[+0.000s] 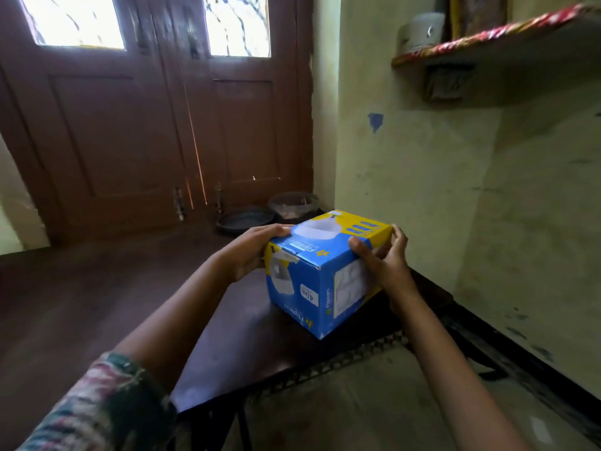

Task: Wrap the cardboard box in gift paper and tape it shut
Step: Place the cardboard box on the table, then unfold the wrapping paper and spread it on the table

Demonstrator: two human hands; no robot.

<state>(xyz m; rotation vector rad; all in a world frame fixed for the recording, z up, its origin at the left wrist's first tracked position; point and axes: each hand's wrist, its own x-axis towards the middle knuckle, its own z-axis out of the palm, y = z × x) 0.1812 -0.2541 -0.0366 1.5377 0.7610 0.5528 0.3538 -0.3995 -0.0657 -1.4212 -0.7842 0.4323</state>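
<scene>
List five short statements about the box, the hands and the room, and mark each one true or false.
1. The left hand and the right hand both hold the cardboard box. True.
2. The box is already wrapped in gift paper. False: its blue and yellow printed cardboard is bare, and no gift paper is in view.
3. The wooden doors behind stand wide open. False: they are shut.
4. A shelf sticks out from the wall at the upper right. True.
5. A patterned sleeve covers the right arm. False: it is on the left arm, and the right forearm is bare.
</scene>
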